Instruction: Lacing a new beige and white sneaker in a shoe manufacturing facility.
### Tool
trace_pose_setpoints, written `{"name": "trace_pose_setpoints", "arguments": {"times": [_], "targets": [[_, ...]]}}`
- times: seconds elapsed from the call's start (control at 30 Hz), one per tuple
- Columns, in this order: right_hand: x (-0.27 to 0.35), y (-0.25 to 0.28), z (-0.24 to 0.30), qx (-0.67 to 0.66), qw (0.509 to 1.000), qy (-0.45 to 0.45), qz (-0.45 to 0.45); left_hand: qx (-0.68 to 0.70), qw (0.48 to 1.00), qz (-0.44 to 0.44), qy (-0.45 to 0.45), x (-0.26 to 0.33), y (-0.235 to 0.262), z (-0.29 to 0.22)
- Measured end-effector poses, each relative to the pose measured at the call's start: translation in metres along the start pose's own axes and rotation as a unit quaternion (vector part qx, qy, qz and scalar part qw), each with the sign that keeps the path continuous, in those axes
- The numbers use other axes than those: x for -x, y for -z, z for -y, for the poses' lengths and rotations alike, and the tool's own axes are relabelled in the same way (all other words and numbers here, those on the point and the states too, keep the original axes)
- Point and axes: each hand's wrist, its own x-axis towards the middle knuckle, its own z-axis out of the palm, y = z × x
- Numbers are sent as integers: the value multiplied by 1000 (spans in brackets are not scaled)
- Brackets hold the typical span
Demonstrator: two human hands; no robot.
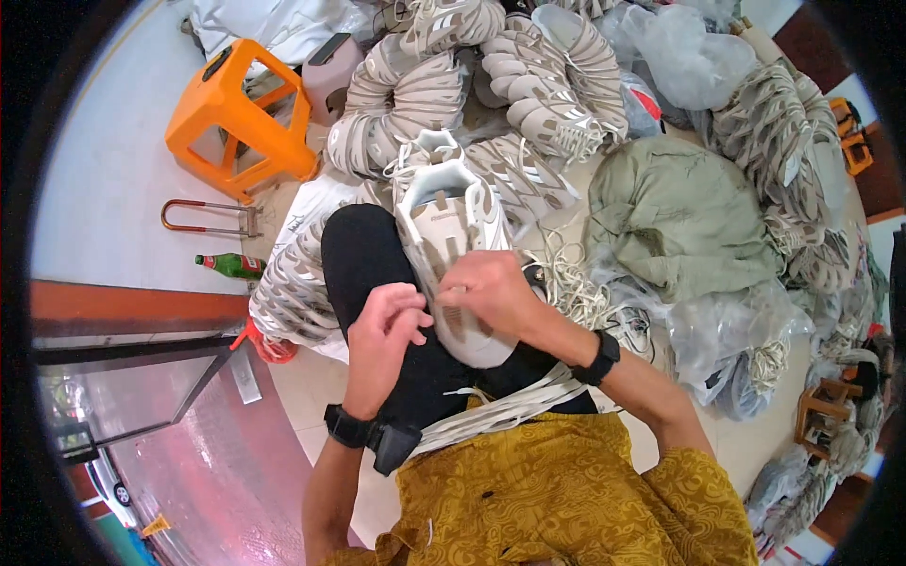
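A white and beige shoe upper lies lengthwise across my black-clad lap, its padded collar pointing away from me. My right hand rests over its middle with the fingers curled in a pinch at its left edge; what is between the fingertips is hidden. Just left of the upper, my left hand hovers over my thigh with loosely bent, parted fingers and nothing visible in them. A bundle of pale shoelaces drapes across my lap. More laces are heaped to the right of the upper.
Stacked shoe uppers curve across the floor ahead, with another stack at left. An orange stool and a green bottle are on the left. An olive cloth bundle and plastic bags lie right.
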Motion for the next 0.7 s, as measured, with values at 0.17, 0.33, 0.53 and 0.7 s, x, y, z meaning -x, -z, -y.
{"name": "trace_pose_setpoints", "arguments": {"times": [0.17, 0.33, 0.53, 0.7], "targets": [[-21, -5, 91, -108, 984, 116, 81, 0, 959, 154, -237, 29, 14, 4], [-28, 16, 93, -128, 984, 121, 40, -238, 918, -192, -254, 39, 151, -6], [62, 78, -22, 87, 860, -439, 245, -10, 874, -471, -121, 24, 473, -77], [113, 43, -50, 148, 907, -331, 215, 17, 876, -482, 12, 13, 570, -51]]}}
